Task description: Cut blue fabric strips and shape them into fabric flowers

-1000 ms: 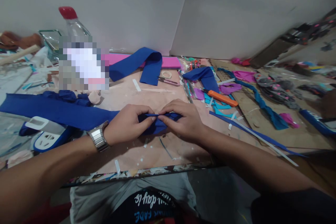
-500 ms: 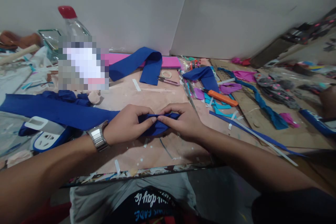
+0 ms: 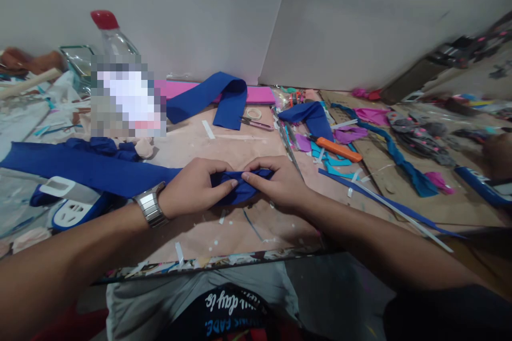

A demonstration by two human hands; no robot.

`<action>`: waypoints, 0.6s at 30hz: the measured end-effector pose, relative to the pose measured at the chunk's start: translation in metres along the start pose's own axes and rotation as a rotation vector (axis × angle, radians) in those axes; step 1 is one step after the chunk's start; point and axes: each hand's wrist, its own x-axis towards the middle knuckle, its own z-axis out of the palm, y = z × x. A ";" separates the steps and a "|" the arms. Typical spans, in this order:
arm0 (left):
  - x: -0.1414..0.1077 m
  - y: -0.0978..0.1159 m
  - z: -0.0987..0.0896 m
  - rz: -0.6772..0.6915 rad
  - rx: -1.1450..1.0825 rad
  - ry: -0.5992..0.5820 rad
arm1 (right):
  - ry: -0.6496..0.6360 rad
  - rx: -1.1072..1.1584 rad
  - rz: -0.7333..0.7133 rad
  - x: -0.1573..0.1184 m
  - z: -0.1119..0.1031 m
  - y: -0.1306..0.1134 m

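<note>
A long blue fabric strip (image 3: 100, 170) runs from the left edge of the view to my hands, and its near end is folded between them. My left hand (image 3: 200, 185), with a metal watch (image 3: 150, 206) on the wrist, pinches the folded part with thumb on top. My right hand (image 3: 276, 181) pinches the same fold a little to the right, thumb also on top. The two thumb tips are slightly apart with blue fabric showing between them. Fingers under the fabric are partly hidden.
Behind my hands lie another blue strip (image 3: 230, 88), a pink piece (image 3: 260, 95) and a tape roll (image 3: 253, 113). An orange cutter (image 3: 338, 149) is among scraps on the right. A blue and white tool (image 3: 74, 208) sits left; a red-capped bottle (image 3: 116, 40) stands behind.
The thumb tips have moved slightly apart, and more of the folded blue fabric shows between them. Both hands otherwise keep their place.
</note>
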 end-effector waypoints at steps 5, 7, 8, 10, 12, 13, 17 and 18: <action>0.001 0.002 0.000 0.008 -0.020 0.004 | 0.002 -0.028 -0.023 0.000 0.000 0.000; 0.001 0.002 0.000 0.017 -0.037 0.007 | 0.006 -0.059 -0.064 -0.001 -0.001 -0.001; 0.001 0.002 0.000 0.019 -0.041 0.003 | 0.006 -0.073 -0.088 -0.001 -0.001 -0.001; 0.000 0.002 0.000 0.020 -0.040 -0.006 | 0.009 -0.100 -0.135 -0.002 -0.001 -0.002; 0.000 0.002 0.000 0.024 -0.038 -0.005 | 0.015 -0.125 -0.173 -0.002 -0.001 -0.002; 0.000 0.002 0.000 0.029 -0.037 -0.002 | 0.018 -0.134 -0.189 -0.003 -0.001 -0.001; 0.000 0.002 0.000 0.044 -0.037 0.002 | 0.021 -0.159 -0.243 -0.002 -0.001 0.000; 0.000 0.002 0.000 0.042 -0.037 0.002 | 0.025 -0.165 -0.253 -0.002 -0.001 0.000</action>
